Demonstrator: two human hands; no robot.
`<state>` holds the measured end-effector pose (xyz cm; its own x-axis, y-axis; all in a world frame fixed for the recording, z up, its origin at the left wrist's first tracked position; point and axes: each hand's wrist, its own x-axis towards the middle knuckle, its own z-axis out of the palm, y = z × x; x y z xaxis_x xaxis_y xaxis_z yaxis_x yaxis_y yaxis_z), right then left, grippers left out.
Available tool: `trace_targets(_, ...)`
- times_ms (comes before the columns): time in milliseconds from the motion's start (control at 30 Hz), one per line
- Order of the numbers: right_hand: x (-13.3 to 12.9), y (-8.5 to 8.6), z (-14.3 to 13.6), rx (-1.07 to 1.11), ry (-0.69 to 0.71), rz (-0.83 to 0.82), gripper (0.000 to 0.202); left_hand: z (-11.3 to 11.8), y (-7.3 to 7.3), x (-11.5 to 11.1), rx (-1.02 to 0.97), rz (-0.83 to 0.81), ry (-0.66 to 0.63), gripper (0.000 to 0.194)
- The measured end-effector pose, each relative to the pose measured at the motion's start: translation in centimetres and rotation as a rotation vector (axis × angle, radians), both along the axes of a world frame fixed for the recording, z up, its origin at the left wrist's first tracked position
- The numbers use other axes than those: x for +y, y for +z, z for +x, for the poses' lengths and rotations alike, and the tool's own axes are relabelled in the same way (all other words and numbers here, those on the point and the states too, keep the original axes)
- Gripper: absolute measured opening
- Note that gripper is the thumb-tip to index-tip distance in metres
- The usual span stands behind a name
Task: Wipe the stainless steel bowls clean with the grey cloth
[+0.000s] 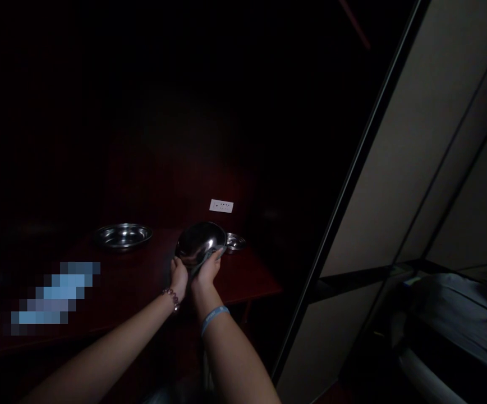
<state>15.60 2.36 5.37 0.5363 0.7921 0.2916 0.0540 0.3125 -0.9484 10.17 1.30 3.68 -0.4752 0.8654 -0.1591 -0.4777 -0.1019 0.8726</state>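
A shiny metal bowl (201, 242) is held up over the front of a dark red table, its rounded outside facing the camera. My left hand (178, 278), with a beaded bracelet at the wrist, grips its lower left edge. On the lower right rim is my right hand (208, 272), its wrist in a blue band. Something dark, perhaps a cloth, shows between the bowl and my hands; it is too dim to make out. Behind the bowl, to the right, a smaller metal dish (235, 242) rests on the table.
A wide metal dish (124, 237) sits on the red table (138, 280) at the left. A blurred blue patch (56, 297) lies front left. Behind is a white socket plate (221, 206). Pale panels (378, 168) stand right, beside a grey-covered piece of furniture (462, 314).
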Motion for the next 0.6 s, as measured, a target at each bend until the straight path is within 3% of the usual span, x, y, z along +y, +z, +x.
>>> trace_targets(100, 0.7, 1.0, 2.4, 0.227, -0.04, -0.062, 0.071, -2.9, -0.9, -0.3, -0.036, 0.039, -0.248, 0.025)
trace_targets(200, 0.9, 2.1, 5.4, 0.116, -0.02, -0.009, 0.059, -6.2, -0.7, -0.1, -0.121, -0.015, -0.236, 0.044)
trace_targets(267, 0.9, 2.5, 7.0, 0.091, 0.082, -0.005, 0.046, -7.7, 0.1, 0.0, -0.135, 0.009, -0.28, 0.046)
trace_targets(433, 0.3, 2.1, 7.5, 0.21, 0.33, -0.101, 0.04, -7.5, 2.5, 0.5, -0.206, 0.02, -0.464, 0.039)
trace_targets(500, 0.2, 1.7, 6.8, 0.271, 0.331, -0.102, 0.039, -6.6, 2.7, 0.9, -0.237, 0.051, -0.422, 0.039)
trace_targets(600, 0.4, 1.0, 4.9, 0.406, 0.251, -0.096, 0.037, -5.8, 2.2, 1.6, -0.189, 0.075, -0.19, 0.041)
